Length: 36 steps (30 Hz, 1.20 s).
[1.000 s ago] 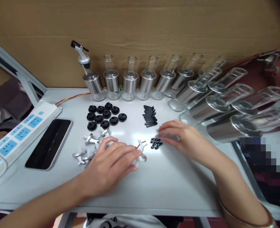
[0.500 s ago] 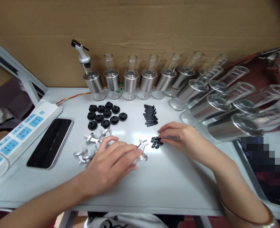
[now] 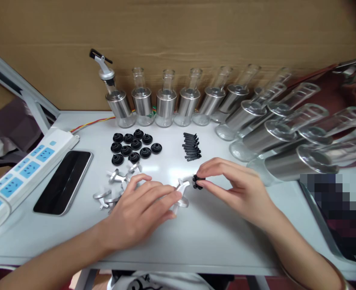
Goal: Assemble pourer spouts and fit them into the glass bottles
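Observation:
My left hand [image 3: 138,209] lies on the white table [image 3: 220,237], its fingers closed around a silver metal spout piece [image 3: 182,191] beside a loose pile of the same spouts [image 3: 114,189]. My right hand [image 3: 235,185] sits just right of it, thumb and forefinger pinched at a small cluster of black rubber rings [image 3: 198,181]. Whether a ring is held between the fingertips is unclear. Black round stoppers [image 3: 134,147] and a stack of short black tubes [image 3: 191,147] lie behind the hands.
A row of glass-and-steel dispenser bottles [image 3: 165,100] stands along the cardboard back wall, one with a pourer fitted [image 3: 105,74]. More bottles [image 3: 286,137] crowd the right side. A phone [image 3: 63,181] and a white power strip [image 3: 23,165] lie at left.
My right hand has shifted left and closed its fingers into a pinch over the black rings. The left hand keeps its hold on the spout piece.

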{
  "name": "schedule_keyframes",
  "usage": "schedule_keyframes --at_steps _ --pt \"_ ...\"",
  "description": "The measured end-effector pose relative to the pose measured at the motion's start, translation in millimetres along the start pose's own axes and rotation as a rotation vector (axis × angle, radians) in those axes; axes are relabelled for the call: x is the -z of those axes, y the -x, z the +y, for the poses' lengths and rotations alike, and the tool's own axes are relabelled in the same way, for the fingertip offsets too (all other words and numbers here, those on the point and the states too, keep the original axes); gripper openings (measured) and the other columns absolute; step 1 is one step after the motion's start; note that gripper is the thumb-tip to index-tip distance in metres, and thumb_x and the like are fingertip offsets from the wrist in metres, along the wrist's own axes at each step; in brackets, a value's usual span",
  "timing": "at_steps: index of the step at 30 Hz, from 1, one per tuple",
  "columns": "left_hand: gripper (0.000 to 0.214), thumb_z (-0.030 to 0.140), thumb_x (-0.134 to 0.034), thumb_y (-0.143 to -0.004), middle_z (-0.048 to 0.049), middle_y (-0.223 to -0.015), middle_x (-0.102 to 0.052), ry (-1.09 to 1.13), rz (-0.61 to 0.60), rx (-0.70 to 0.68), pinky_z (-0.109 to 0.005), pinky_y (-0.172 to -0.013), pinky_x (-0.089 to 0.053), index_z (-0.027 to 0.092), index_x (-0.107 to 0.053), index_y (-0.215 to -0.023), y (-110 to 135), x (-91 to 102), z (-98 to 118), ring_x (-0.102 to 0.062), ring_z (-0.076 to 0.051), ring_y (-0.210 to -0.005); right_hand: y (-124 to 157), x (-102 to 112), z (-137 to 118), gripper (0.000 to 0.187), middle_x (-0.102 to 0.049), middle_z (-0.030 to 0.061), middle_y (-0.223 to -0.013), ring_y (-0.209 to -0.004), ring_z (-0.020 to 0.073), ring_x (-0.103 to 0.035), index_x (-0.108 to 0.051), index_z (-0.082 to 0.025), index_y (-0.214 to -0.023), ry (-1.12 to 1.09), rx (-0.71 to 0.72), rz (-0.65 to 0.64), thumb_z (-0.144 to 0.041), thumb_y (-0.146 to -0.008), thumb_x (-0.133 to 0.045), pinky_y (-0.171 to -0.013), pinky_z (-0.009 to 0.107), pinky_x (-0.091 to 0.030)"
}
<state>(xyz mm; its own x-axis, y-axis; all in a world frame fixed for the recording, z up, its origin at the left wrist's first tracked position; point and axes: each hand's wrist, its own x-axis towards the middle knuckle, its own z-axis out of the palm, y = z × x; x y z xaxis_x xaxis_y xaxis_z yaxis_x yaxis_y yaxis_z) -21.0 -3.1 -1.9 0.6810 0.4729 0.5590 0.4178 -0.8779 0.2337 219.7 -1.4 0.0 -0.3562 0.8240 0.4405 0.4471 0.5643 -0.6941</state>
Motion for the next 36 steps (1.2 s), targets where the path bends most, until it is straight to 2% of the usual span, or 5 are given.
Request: schedule_keyframes --at_steps 10,19,29,32,36 --pt "0.017 0.019 -0.047 -0.096 -0.0076 -0.096 -0.072 0.024 0.007 -0.009 -0.035 -0.092 -0.037 0.013 -0.055 -0.110 2.2 0.0 -1.2 -0.064 -0.015 -0.086 3.0 -12.1 -9.2 0.020 -0.073 0.0048 -0.088 -0.084 0.0198 -0.069 -0.070 -0.024 -0.095 -0.209 -0.084 0.136 -0.010 -0.081 -0.065 -0.073 0.033 -0.059" --pt "0.018 0.019 -0.046 -0.097 -0.0086 -0.101 -0.071 0.065 0.001 -0.020 -0.032 -0.082 -0.038 0.014 -0.054 -0.113 5.4 -3.0 -1.2 -0.063 -0.015 -0.089 2.9 -15.0 -10.7 0.017 -0.073 0.0044 -0.083 -0.081 0.0213 -0.070 -0.070 -0.023 -0.089 -0.290 -0.032 0.192 -0.009 -0.079 -0.067 -0.073 0.037 -0.060" --pt "0.018 0.020 -0.045 -0.098 -0.0092 -0.100 -0.071 0.049 0.013 -0.035 -0.032 -0.079 -0.037 0.012 -0.054 -0.112 6.7 -2.9 -1.0 -0.063 -0.016 -0.088 2.1 -15.7 -12.6 0.021 -0.073 0.0050 -0.083 -0.081 0.0206 -0.070 -0.071 -0.022 -0.090 -0.320 -0.017 0.153 -0.005 -0.078 -0.067 -0.070 0.035 -0.060" --pt "0.018 0.020 -0.045 -0.098 -0.0086 -0.099 -0.071 0.050 0.016 -0.041 -0.033 -0.079 -0.037 0.012 -0.054 -0.111 6.0 -2.9 -1.0 -0.063 -0.015 -0.088 1.5 -13.6 -13.4 0.020 -0.074 0.0048 -0.084 -0.081 0.0198 -0.071 -0.072 -0.022 -0.089 -0.371 -0.066 0.130 -0.006 -0.078 -0.067 -0.073 0.034 -0.060" --pt "0.017 0.020 -0.044 -0.099 -0.0073 -0.100 -0.072 0.058 0.018 -0.052 -0.032 -0.077 -0.038 0.013 -0.053 -0.111 4.5 -2.7 -0.8 -0.063 -0.015 -0.087 -0.7 -10.2 -13.9 0.007 -0.075 0.0038 -0.081 -0.077 0.0171 -0.071 -0.072 -0.021 -0.081 -0.488 -0.241 0.072 -0.015 -0.080 -0.068 -0.070 0.028 -0.060"
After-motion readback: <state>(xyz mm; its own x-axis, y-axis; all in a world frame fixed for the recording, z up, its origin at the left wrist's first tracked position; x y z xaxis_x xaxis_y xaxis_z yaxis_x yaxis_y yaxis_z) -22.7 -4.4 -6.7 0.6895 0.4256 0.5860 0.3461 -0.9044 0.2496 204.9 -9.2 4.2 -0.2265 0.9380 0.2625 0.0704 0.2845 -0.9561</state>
